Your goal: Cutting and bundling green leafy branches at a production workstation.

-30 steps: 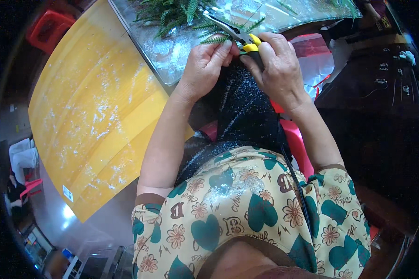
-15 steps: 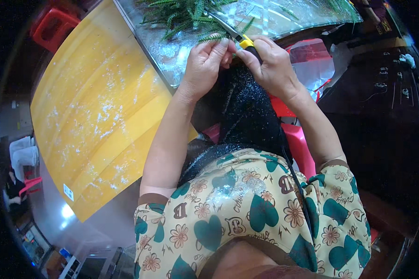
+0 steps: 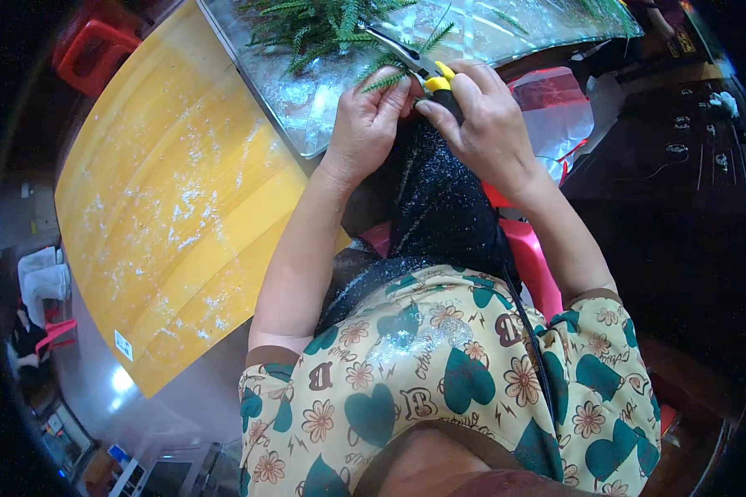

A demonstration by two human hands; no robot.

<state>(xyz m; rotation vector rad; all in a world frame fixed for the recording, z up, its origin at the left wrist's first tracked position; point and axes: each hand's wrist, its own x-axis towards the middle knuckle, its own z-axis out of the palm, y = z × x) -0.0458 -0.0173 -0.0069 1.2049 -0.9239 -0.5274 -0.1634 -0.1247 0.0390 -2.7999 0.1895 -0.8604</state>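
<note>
My right hand (image 3: pixel 487 120) is closed around the black and yellow handles of a pair of long-nosed pliers (image 3: pixel 404 51). Their metal jaws point up and left, over the glass-topped table. Pinched in the fingers of my left hand (image 3: pixel 363 124) is an artificial fir sprig (image 3: pixel 383 81) with green needles. The pliers' joint lies just beside the sprig, close to both sets of fingertips. What the left fingertips grip underneath is partly hidden. Beyond the hands lies a heap of green fir branches (image 3: pixel 307 31) on the glass table (image 3: pixel 294 103).
To the left stands a yellow wooden table (image 3: pixel 174 207) sprinkled with white flakes. A red stool (image 3: pixel 95 54) is at the far left. Right of my knees are a clear plastic bag (image 3: pixel 555 112) and a pink seat (image 3: pixel 535 261). A dark surface (image 3: pixel 655 207) spreads farther right.
The pliers' handles have spread slightly apart, and the tool has shifted a little left. The sprig in my left hand has tilted and shows more. Both hands stay close together.
</note>
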